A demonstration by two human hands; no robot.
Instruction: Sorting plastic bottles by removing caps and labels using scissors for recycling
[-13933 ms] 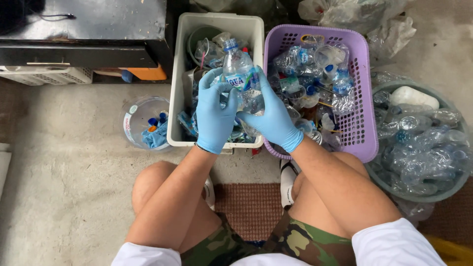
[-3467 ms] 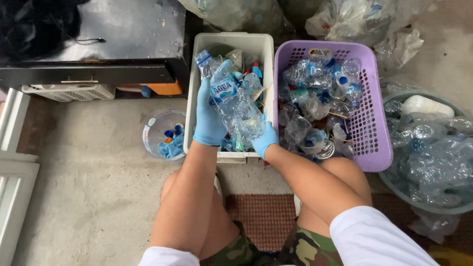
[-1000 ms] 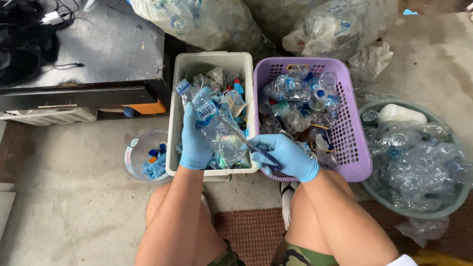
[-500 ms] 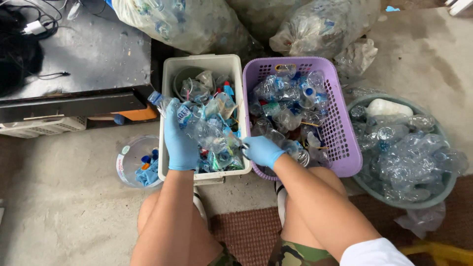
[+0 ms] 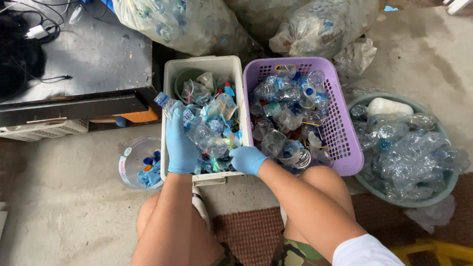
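Half a second back the right hand (image 5: 248, 160) sat at the seam between the two bins; now it has drawn back toward the near rim of the white bin (image 5: 170, 79) and rests there as a loose fist, its gloved fingers curled together. Whether anything is pinched inside that fist cannot be told. The left hand (image 5: 181, 143) has stayed put, its blue-gloved fingers clamped around the neck end of a crushed clear plastic bottle (image 5: 197, 130).

That bottle lies tilted over the white bin's left half, its open mouth poking out past the bin's left wall and its flattened body slanting down toward the bin's near right corner, close to the right hand. Under it the white bin is heaped with more squashed bottles, torn labels and a green bowl at its far end.

Touching the white bin's right wall stands a purple perforated basket (image 5: 340, 133) filled with clear bottles. Beyond the basket, well right of the white bin, sits a round green tub (image 5: 433, 199) of crumpled bottles. Just left of the white bin, by the left wrist, is a clear round container of blue caps (image 5: 140, 167). Behind the white bin lean large clear sacks (image 5: 182, 22) stuffed with bottles.
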